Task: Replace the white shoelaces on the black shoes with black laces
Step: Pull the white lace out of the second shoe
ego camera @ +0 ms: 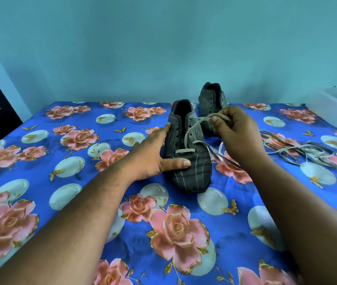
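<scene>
Loose lace (pixel 299 149) beside shoes (pixel 188 153); possibly plastic tub (pixel 336 105) beyond.

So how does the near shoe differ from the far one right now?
The near shoe keeps a white lace in its lowest eyelets; the far shoe shows bare eyelets with no lace. The near shoe is steadied by the left hand while the right hand pinches its lace; the far shoe stands untouched behind that hand. Both are dark, pinstriped, upright on the floral cloth, toes toward the camera.
</scene>
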{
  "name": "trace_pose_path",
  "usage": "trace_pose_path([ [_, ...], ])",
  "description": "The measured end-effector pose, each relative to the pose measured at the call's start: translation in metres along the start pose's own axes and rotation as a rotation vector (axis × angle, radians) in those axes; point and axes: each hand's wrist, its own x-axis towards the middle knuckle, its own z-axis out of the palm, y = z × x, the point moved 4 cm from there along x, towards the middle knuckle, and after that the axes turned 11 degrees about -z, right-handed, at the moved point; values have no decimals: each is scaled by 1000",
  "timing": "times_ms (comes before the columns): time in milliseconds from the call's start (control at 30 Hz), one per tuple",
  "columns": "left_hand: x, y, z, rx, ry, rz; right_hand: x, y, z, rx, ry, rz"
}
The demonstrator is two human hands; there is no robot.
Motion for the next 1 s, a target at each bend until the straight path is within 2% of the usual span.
trace_pose_path([
  [133, -3, 7, -7, -42, 104, 86, 1, -2, -2, -239, 26, -100],
  [233, -3, 12, -9, -20, 207, 195, -3, -15, 6, -207, -76, -235],
  [300, -2, 14, -8, 17, 220, 221, -6, -19, 13, -166, -155, -307],
  [400, -4, 17, -6, 55, 211, 236, -10, -14, 25, -299, -292, -364],
  [467, -5, 20, -6, 61, 220, 243, -10, -10, 29, -331, -321, -372],
  [600, -9, 26, -7, 87, 259, 252, -5, -5, 25, -286, -255, -364],
  [733, -13, 31, -7, 199, 334, 262, -4, -3, 23, -292, -266, -354],
  [867, -16, 39, -7, 333, 391, 264, -4, 1, 26, -241, -354, -309],
  [1000, -15, 38, -5, 323, 338, 189, -9, 5, 30, -156, -476, -294],
])
